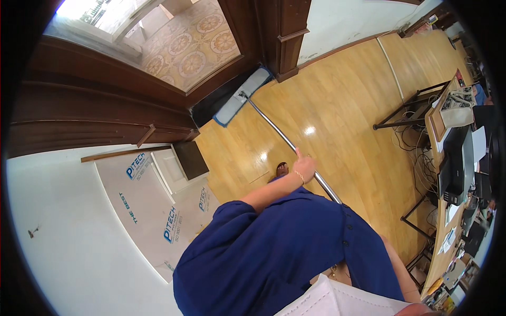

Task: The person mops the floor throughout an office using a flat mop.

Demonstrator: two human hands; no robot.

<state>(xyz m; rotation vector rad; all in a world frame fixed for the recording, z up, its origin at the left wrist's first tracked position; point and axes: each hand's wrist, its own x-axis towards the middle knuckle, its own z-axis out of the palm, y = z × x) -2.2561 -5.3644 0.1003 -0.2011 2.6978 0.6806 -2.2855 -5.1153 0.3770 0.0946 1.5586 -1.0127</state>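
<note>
One flat mop (243,95) is in use: one light grey head (227,111) with a blue edge, joined to one metal pole (326,188). The head lies slantwise across one black strip (211,103) at the base of one wood-framed glass pane (192,45), with its near end over the wooden floor (345,105). One hand, the left (304,167), is closed around the pole, with one digit extended along it; one gold bracelet (299,176) circles its wrist. The right hand is hidden, so its grip cannot be told. The pole's near end passes out of sight behind one blue shirt (274,242). One sandalled foot (282,169) shows just beside the left forearm. On the left, one grey printed sheet (124,181) stands against one white wall (58,189). On the right, one black machine (457,166) sits among papers on a desk (435,266).
</note>
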